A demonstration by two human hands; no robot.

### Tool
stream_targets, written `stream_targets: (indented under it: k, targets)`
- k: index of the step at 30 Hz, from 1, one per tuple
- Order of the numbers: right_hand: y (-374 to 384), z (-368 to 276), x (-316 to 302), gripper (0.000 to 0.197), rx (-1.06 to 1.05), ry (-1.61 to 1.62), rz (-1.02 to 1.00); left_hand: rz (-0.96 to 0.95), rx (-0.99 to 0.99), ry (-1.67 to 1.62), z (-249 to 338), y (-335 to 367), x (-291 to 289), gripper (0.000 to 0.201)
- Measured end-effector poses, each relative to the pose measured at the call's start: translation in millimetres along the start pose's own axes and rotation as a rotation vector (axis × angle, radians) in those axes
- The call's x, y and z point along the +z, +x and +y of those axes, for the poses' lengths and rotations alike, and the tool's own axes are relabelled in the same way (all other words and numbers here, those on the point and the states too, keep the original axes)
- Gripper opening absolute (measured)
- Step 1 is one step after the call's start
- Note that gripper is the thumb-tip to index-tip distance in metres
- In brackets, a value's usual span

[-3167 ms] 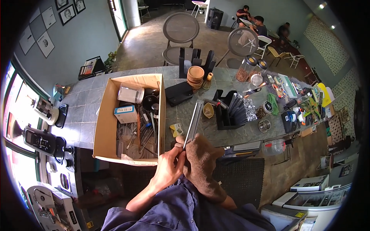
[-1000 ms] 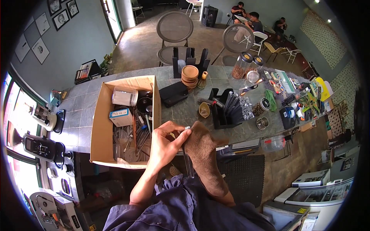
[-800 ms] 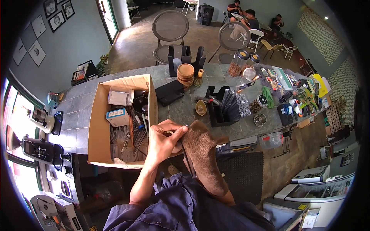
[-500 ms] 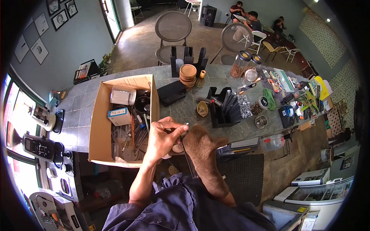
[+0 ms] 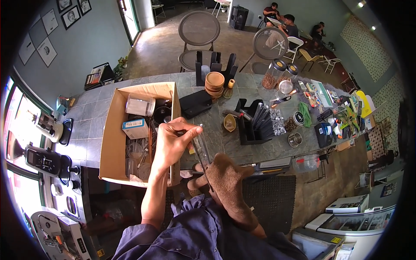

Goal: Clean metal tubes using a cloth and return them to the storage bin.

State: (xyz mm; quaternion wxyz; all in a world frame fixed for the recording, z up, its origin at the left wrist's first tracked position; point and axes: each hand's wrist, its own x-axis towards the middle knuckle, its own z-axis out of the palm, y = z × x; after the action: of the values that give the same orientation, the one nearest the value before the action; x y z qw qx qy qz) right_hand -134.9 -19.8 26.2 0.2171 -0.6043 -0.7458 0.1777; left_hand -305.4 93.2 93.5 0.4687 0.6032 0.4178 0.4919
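Fingers (image 5: 190,134) of the left hand (image 5: 167,146) pinch what seems a shiny stick (image 5: 201,149), more bared now the right hand (image 5: 223,173), grip hidden by brown cloth (image 5: 233,184), sits lower.

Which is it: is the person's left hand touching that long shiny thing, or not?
Touching. The head view shows the left hand with thumb and finger pinched at the upper end of the long shiny thing.

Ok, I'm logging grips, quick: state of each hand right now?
Left hand: closed, pinching the far end of a slim shiny item.
Right hand: covered by brown cloth, at the item's nearer part; open or closed cannot be told.
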Motion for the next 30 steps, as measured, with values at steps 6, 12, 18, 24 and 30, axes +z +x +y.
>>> stream_targets:
  k: [6,12,18,24,30]
  targets:
    - [-13.2,5.4,9.1,0.027,0.047,0.214,-0.055,0.030,0.019,0.003,0.9,6.1,-5.1,0.010]
    - [-27.1,14.0,17.3,0.030,0.099,0.431,-0.101,0.091,0.058,-0.027,1.8,15.3,-20.4,0.012]
    - [-41.0,14.6,18.7,0.033,0.129,0.616,-0.153,0.180,0.045,-0.036,4.9,19.2,-32.6,0.019]
    - [-42.8,1.3,7.1,0.028,0.298,1.233,-0.026,0.210,0.025,-0.044,2.2,15.0,-28.8,0.022]
    - [-44.1,14.1,16.1,0.056,0.397,1.206,0.011,0.222,0.000,-0.082,-4.2,8.3,-20.1,0.021]
